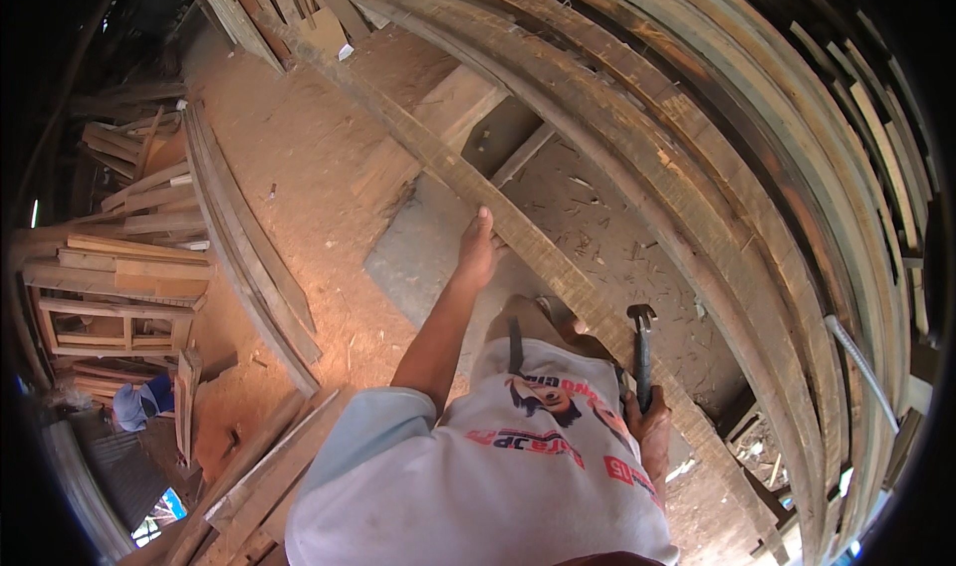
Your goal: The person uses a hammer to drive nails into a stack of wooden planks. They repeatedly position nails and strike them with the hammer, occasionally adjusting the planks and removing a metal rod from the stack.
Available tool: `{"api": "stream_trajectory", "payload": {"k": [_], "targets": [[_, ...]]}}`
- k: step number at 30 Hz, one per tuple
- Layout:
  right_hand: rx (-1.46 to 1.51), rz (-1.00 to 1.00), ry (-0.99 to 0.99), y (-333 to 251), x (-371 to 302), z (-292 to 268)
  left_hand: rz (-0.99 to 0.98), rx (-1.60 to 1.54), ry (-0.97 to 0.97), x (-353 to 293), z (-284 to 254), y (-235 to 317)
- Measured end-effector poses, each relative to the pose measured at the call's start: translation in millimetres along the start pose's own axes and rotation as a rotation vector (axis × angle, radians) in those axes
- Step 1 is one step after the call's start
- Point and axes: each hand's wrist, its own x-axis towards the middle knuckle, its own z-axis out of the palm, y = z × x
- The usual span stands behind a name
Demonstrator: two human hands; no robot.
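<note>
Left hand (479,250) stretched out ahead, laid against the near edge of a long rough plank (543,257), fingers wrapped partly over that edge, thumb side toward the person; closed loosely on the wood rather than flat. Plank running diagonally from far left to near right, passing just right of the person's body and on toward the lower right corner, resting above a sawdust-covered floor (309,158). Right hand (647,422) low at the near right, clenched around the handle of a claw hammer (640,352), head uppermost and dark, claw pointing left, shaft upright and just beside the plank's near edge; whether touching the plank cannot be told. Light T-shirt with a colourful print (518,466) filling the near centre, seen from above. Grey slab (418,257) on the floor beneath the left forearm, with a paler board (443,118) lying farther off, both under or beside the plank. To the right, a thick stack of long dark boards (737,168) leaning in a sweep from far centre to near right, bent by the lens. To the left, two or three more long boards (249,257) lying on the floor, and beyond them a pile of short offcuts and a small wooden frame (115,297). Blue cloth item (139,402) at the near left edge, too small to identify. Pale hose or cable (861,362) hanging along the stack at the right.
</note>
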Motion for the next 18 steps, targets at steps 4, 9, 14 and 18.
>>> {"api": "stream_trajectory", "payload": {"k": [4, 9, 14, 18], "targets": [[0.082, 0.055, -0.031, -14, 5, -12, 0.002, -0.083, -0.094, 4, -8, -1], [-0.023, 0.092, -0.002, -27, 6, -14, -0.002, -0.419, -0.212, 28, -18, -7], [-0.142, 0.246, 0.152, -47, 1, 4, -0.091, -0.815, -0.373, 52, 5, 0], [-0.007, 0.171, 0.283, -43, 0, 23, -0.111, -0.719, -0.359, 57, 0, -4]]}}
